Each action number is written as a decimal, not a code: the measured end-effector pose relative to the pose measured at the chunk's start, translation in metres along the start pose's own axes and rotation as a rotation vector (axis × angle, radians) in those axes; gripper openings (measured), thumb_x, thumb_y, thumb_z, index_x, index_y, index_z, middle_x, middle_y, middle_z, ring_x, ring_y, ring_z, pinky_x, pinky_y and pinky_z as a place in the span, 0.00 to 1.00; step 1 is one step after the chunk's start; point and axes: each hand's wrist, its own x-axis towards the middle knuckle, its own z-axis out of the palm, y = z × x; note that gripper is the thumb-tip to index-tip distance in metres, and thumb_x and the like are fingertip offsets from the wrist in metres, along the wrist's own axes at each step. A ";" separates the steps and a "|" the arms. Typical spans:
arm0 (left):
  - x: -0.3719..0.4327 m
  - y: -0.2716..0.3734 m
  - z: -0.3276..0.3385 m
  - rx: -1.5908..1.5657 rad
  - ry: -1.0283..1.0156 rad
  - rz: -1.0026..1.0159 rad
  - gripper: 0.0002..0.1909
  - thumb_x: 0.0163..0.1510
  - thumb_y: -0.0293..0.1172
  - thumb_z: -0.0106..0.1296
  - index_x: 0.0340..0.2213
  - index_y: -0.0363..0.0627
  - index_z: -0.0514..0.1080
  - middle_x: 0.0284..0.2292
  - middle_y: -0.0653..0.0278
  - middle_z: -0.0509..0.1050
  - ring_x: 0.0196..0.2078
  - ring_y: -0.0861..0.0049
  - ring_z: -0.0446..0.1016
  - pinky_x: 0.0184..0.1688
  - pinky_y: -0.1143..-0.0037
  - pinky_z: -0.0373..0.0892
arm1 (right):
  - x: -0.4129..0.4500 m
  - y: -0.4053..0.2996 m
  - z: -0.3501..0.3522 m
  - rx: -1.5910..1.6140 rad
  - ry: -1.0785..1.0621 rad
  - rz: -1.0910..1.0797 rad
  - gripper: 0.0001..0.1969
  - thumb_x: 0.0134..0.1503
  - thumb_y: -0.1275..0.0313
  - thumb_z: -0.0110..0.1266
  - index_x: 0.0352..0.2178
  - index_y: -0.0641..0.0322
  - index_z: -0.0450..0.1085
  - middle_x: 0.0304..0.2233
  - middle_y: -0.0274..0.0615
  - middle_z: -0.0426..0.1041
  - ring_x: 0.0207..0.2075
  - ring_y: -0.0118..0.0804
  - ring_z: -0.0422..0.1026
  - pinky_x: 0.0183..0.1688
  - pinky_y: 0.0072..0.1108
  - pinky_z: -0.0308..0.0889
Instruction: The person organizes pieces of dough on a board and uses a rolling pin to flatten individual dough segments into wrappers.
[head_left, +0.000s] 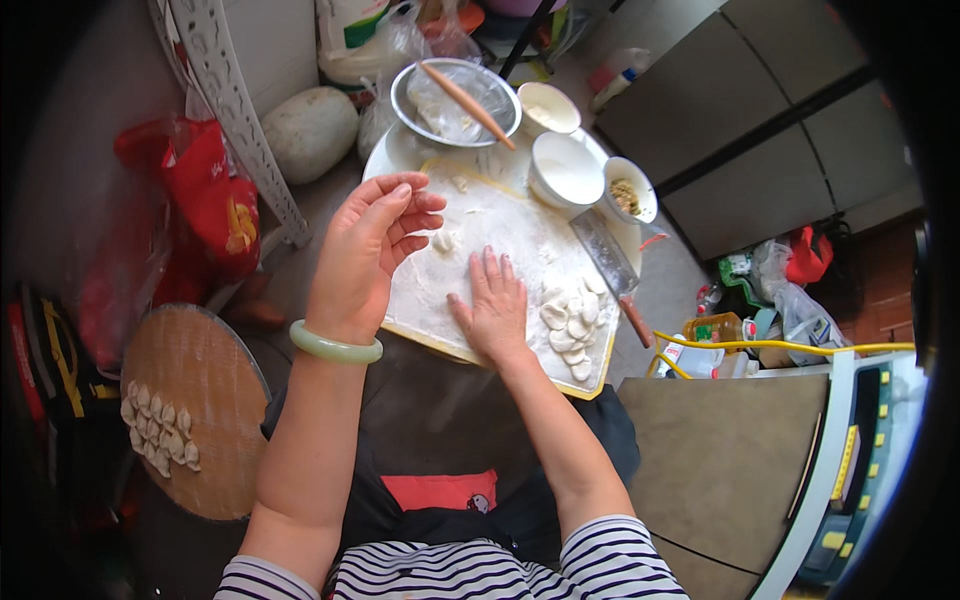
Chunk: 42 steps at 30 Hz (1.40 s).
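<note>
My left hand (379, 240), with a pale green bangle (337, 343) at its wrist, is raised over the left side of a floured board (487, 214). Its fingers curl loosely, and I see nothing in them. Palm down, my right hand (495, 307) presses flat on the board near its front edge; what is under the palm is hidden. Small dough lumps (445, 240) lie just right of my left fingers. To the right of my right hand is a heap of flattened dough pieces (577, 315). A cleaver (606, 255) with a wooden handle rests along the board's right edge.
Behind the board, a rolling pin (469, 105) lies across a metal bowl (401, 112) of bagged dough. Nearby stand a white bowl (568, 180), another bowl (551, 105) and a bowl of filling (624, 196). Lower left, a round wooden board (202, 367) bears several dumplings (159, 427).
</note>
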 end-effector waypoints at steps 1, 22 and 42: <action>0.003 -0.005 -0.001 -0.003 -0.016 0.012 0.11 0.56 0.31 0.44 0.39 0.41 0.68 0.32 0.62 0.74 0.34 0.81 0.72 0.36 0.82 0.67 | 0.001 0.002 0.001 0.022 -0.038 0.013 0.36 0.53 0.49 0.43 0.59 0.55 0.48 0.62 0.43 0.45 0.63 0.46 0.42 0.60 0.44 0.39; 0.004 -0.015 0.004 0.042 0.006 -0.039 0.10 0.56 0.30 0.44 0.39 0.40 0.68 0.32 0.62 0.74 0.34 0.81 0.72 0.37 0.81 0.67 | 0.001 0.052 -0.075 0.587 0.088 0.061 0.15 0.48 0.70 0.55 0.38 0.62 0.66 0.35 0.42 0.71 0.36 0.38 0.71 0.39 0.25 0.66; -0.003 -0.015 0.008 -0.024 -0.015 -0.071 0.10 0.56 0.31 0.44 0.39 0.42 0.68 0.32 0.63 0.74 0.33 0.82 0.72 0.37 0.81 0.67 | 0.031 0.037 0.001 0.318 0.036 -0.116 0.27 0.52 0.62 0.49 0.52 0.60 0.58 0.55 0.48 0.57 0.57 0.50 0.55 0.56 0.35 0.53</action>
